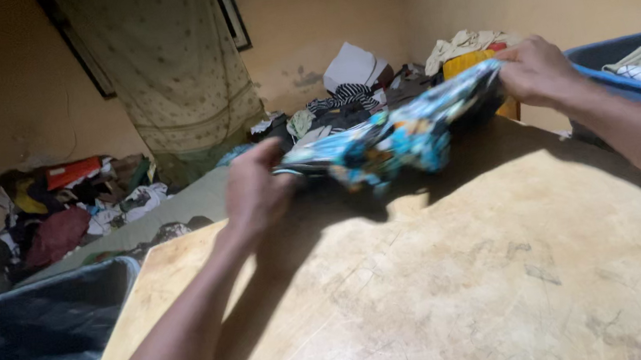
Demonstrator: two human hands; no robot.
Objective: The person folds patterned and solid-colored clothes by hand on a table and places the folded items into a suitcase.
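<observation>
The tabletop (469,284) is a pale, yellowish wooden board with a worn, scuffed surface marked by faint scratches and darker stains, most of them below and to the right of the hands. Its near-left corner shows under the left hand (253,192), and its far edge runs just beneath the right hand (537,71). A patterned blue cloth (396,135) is stretched between the two hands above the far part of the board; whether it touches the wood cannot be told, but it throws a dark shadow on the surface just below it. The lit area nearer than the hands carries only the arms' shadows.
</observation>
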